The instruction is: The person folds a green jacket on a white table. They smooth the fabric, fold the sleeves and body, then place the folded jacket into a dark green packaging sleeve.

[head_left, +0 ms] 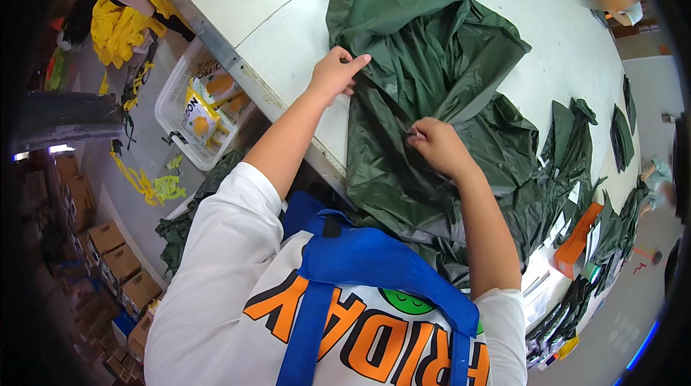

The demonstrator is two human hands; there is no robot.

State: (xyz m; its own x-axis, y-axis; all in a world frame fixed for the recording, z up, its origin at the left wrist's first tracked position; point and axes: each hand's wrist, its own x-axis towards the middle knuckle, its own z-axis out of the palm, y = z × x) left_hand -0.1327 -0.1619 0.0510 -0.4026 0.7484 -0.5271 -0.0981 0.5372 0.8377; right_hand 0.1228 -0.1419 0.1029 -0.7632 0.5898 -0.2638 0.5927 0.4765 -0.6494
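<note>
A large, crumpled sheet of thin, shiny dark green fabric [432, 62] lies spread over the white table in front of me. Its kind of garment or cover cannot be made out. At its left edge, my left hand [337, 75] is closed, thumb over the cloth and fingers curled at the border. My right hand [440, 146] pinches a fold near the middle, with its fingers bent together. Between my hands the cloth falls in loose pleats, and its near part hangs toward my body over the table's edge.
A white plastic basket [173, 109] with yellow-and-white packets [201, 118] stands left of the white table [281, 41]. More dark green cloth [572, 134] and an orange box [578, 241] lie at the right. Cardboard boxes [119, 264] are stacked lower left. Another person with yellow cloth [119, 30] is at upper left.
</note>
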